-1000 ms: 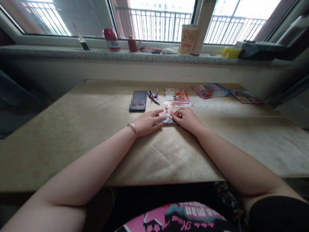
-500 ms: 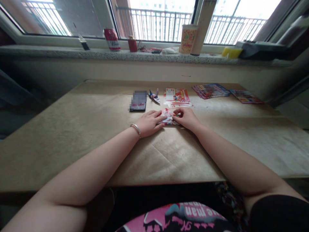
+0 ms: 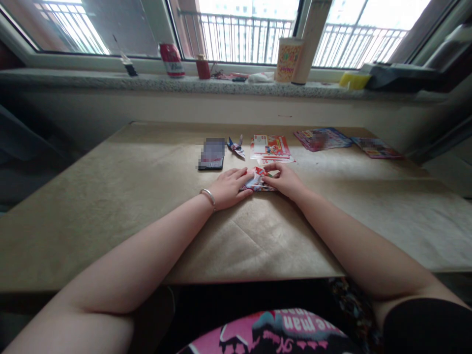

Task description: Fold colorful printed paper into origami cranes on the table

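A small folded piece of printed paper (image 3: 256, 178), red, white and blue, lies on the table between my hands. Flat across its left part rests my left hand (image 3: 231, 187), fingers stretched out and a silver bangle at the wrist. My right hand (image 3: 284, 180) is at the paper's right edge, with thumb and curled fingers closed on it; that edge is partly hidden. Just beyond the hands are a folded paper crane (image 3: 236, 147) and a dark phone (image 3: 212, 154), whose screen is blurred out.
Behind the paper lies a small stack of red and white printed sheets (image 3: 271, 147). Farther right are colourful cards (image 3: 322, 137) and another pile (image 3: 376, 147). On the stone windowsill (image 3: 228, 87) stand a red can (image 3: 171, 61), a red bottle (image 3: 202, 67) and a patterned cup (image 3: 288, 60).
My right fingers have shifted slightly on the paper, and its upper layer shows a different, more pointed red and white shape. My left hand stays nearly in place, its fingers drawn a little closer together.
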Available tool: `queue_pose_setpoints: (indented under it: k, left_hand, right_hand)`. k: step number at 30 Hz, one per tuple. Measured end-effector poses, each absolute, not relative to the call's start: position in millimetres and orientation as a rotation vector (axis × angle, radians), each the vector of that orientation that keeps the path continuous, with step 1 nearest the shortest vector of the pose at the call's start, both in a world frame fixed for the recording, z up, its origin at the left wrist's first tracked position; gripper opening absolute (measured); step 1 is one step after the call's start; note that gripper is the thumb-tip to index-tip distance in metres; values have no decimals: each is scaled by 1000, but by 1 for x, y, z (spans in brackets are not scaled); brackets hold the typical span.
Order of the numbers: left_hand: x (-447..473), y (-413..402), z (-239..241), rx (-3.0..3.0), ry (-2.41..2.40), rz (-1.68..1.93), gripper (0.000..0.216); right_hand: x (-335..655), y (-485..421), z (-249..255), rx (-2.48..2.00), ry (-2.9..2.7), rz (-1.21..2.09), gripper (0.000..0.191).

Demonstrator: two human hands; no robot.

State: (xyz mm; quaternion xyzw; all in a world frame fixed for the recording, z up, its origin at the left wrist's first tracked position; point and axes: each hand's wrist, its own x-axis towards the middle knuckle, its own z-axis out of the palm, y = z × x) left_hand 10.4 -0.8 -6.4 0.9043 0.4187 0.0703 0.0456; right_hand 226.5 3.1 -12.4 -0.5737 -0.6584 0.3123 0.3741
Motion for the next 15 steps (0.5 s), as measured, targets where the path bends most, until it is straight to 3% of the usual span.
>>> queue_pose_setpoints:
  k: [5, 15]
  left_hand:
    - [10, 1, -8, 2701, 1253, 209, 64]
    - [10, 3, -9, 2493, 1147, 618, 62]
  right_hand:
    - [225, 3, -14, -1508, -1702, 780, 54]
    - [225, -1, -14, -1454, -1838, 854, 60]
